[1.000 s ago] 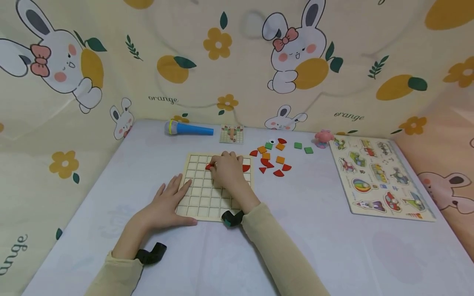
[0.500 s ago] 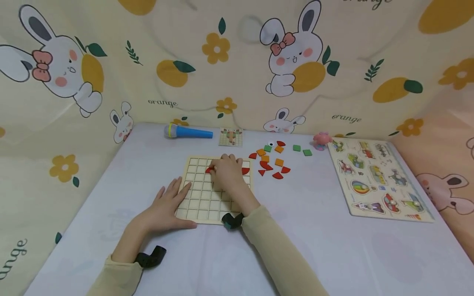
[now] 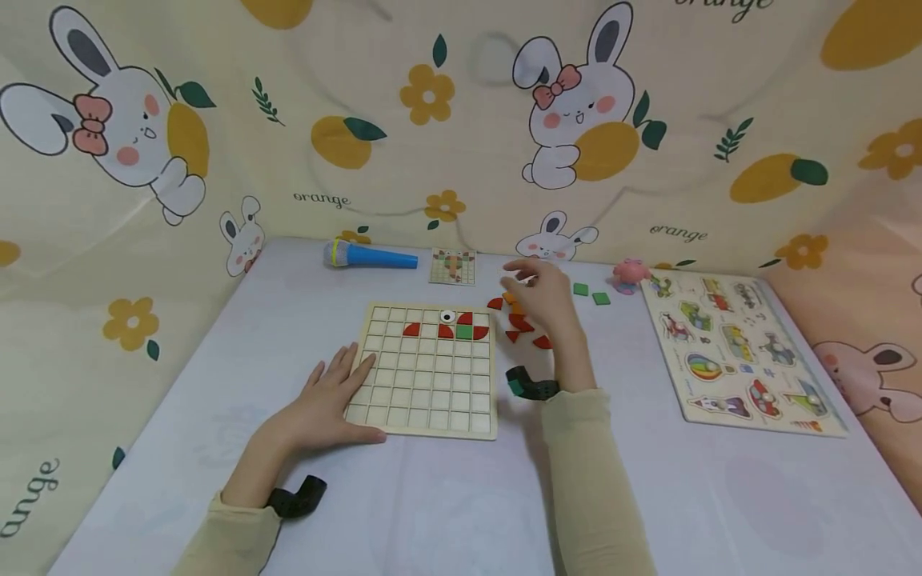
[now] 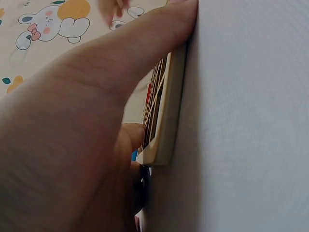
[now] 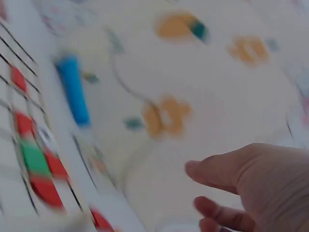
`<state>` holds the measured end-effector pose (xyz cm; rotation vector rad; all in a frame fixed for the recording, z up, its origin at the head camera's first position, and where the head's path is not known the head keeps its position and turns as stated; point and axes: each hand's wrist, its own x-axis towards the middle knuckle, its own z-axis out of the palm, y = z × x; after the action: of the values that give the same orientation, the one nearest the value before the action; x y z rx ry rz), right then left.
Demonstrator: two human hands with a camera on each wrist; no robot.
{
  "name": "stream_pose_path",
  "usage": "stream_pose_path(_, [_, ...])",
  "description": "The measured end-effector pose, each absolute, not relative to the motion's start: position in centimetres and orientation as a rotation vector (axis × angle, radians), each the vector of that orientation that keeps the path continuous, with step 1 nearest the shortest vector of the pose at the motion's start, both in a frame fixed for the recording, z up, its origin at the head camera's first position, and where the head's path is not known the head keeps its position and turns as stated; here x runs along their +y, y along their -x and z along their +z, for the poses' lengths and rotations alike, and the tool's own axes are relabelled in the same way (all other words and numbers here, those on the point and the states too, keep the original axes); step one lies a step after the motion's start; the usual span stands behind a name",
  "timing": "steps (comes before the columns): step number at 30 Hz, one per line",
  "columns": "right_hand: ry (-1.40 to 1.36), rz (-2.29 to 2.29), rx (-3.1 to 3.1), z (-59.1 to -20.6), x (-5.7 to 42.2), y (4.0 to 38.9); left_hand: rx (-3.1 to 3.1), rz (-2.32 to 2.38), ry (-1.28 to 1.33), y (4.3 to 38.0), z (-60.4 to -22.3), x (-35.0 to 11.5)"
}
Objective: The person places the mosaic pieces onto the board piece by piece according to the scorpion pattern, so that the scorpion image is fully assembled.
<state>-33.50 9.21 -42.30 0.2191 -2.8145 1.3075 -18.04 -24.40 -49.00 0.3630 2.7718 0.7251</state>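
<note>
A square wooden grid board (image 3: 421,392) lies on the white tablecloth. In its upper rows sit several red quarter-round pieces (image 3: 411,330), a green square (image 3: 464,331) and a white disc with a black dot (image 3: 447,317). My left hand (image 3: 320,404) rests spread at the board's left side, fingers on its edge and thumb along the near corner. Over the loose pieces to the right of the board hovers my right hand (image 3: 543,296), thumb and fingers apart with nothing between them. It partly hides red pieces (image 3: 519,322) and an orange square (image 3: 510,298).
Behind the board lie a small pattern card (image 3: 452,267) and a blue toy microphone (image 3: 378,256). Two loose green squares (image 3: 580,289) and a pink toy (image 3: 630,272) are farther right. A picture puzzle board (image 3: 742,352) occupies the right side, below a printed backdrop.
My right hand has left the board and moved right and back, over the loose pieces. The pieces it covered on the board now show. My left hand has stayed put.
</note>
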Motion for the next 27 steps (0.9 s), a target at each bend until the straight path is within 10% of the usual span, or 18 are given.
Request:
stream_pose_path(10, [0.213,1.457,-2.617,-48.1,16.6,36.1,2.775,0.720,-0.360,18.0,-48.5,-24.2])
stream_pose_path(27, [-0.003,1.092,-2.820,-50.2,14.9,37.1,2.765,0.749,-0.364,18.0,-48.6,-24.4])
